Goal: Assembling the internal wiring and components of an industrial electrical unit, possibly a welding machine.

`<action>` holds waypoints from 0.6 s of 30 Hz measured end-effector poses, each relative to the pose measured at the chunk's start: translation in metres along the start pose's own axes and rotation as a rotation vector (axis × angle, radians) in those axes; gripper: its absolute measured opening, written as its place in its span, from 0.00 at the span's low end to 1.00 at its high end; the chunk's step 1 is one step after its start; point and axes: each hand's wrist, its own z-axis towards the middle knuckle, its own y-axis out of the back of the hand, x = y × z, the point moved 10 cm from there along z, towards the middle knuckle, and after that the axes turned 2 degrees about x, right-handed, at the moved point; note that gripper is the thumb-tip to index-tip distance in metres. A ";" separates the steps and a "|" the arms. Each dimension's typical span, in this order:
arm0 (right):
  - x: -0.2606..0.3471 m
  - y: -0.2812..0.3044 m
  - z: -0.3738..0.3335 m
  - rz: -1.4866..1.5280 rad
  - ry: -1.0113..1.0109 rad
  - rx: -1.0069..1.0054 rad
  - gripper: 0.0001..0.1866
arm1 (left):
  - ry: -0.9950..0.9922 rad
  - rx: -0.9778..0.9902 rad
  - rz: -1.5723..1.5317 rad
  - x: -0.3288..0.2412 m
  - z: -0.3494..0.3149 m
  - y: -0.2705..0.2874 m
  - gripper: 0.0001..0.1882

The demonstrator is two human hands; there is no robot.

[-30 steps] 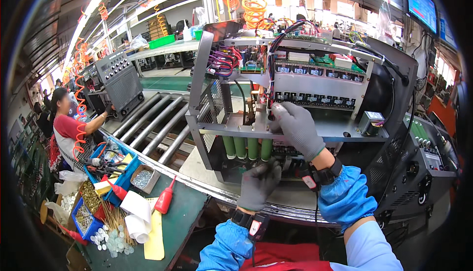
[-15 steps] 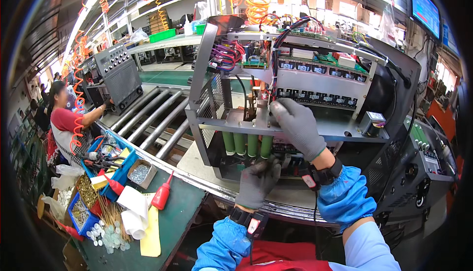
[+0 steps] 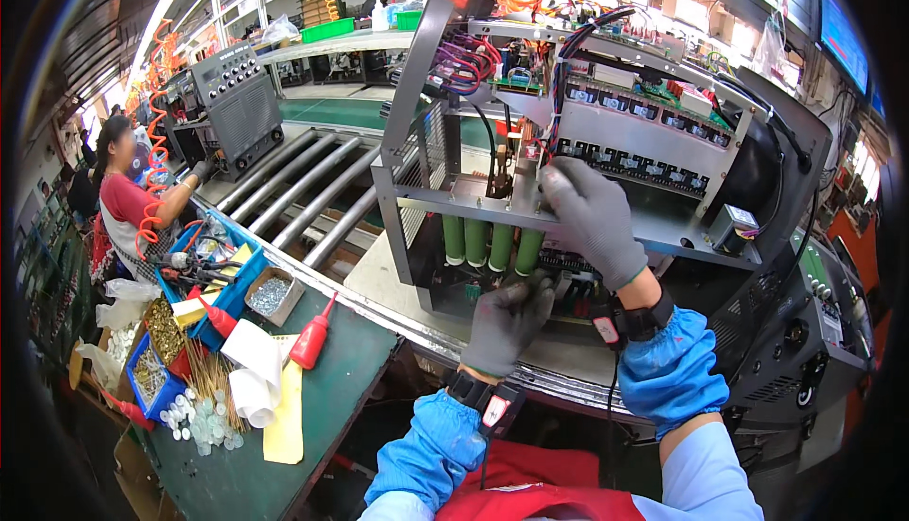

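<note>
In front of me stands an open grey metal chassis (image 3: 390, 180) full of wiring and circuit boards. My right hand (image 3: 597, 223), in a grey glove, is closed at the front edge of its middle shelf (image 3: 653, 234), by a bundle of wires (image 3: 557, 109). Those fingertips point into the chassis, and whatever they pinch is hidden. Below hangs a row of green cylinders (image 3: 500, 247). My left hand (image 3: 509, 325), also gloved, has its fingers curled just under them at the lower bay; I cannot make out anything between them.
Metal rollers (image 3: 312, 185) run off to the left, toward another grey unit (image 3: 237, 109) with a person beside it. A green table (image 3: 346, 355) at lower left carries a blue bin (image 3: 251, 270), a red squeeze bottle (image 3: 311, 339) and small-parts boxes. Another chassis (image 3: 805, 332) stands at right.
The whole view has shifted, so the chassis sits a little farther right and higher. Both hands stay at nearly the same spots on it, with only slight finger movement.
</note>
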 end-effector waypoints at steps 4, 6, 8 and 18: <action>0.011 0.001 -0.001 -0.098 0.096 -0.004 0.20 | -0.020 0.052 0.081 -0.006 -0.001 -0.003 0.17; 0.005 0.002 -0.004 0.042 -0.027 0.016 0.20 | 0.015 0.110 0.101 -0.006 -0.004 0.000 0.17; 0.010 0.005 -0.006 0.008 0.034 -0.052 0.19 | -0.307 0.088 1.235 -0.033 -0.012 -0.001 0.16; 0.022 0.007 -0.006 -0.080 0.207 -0.136 0.17 | -0.521 0.003 0.990 -0.065 -0.009 -0.001 0.10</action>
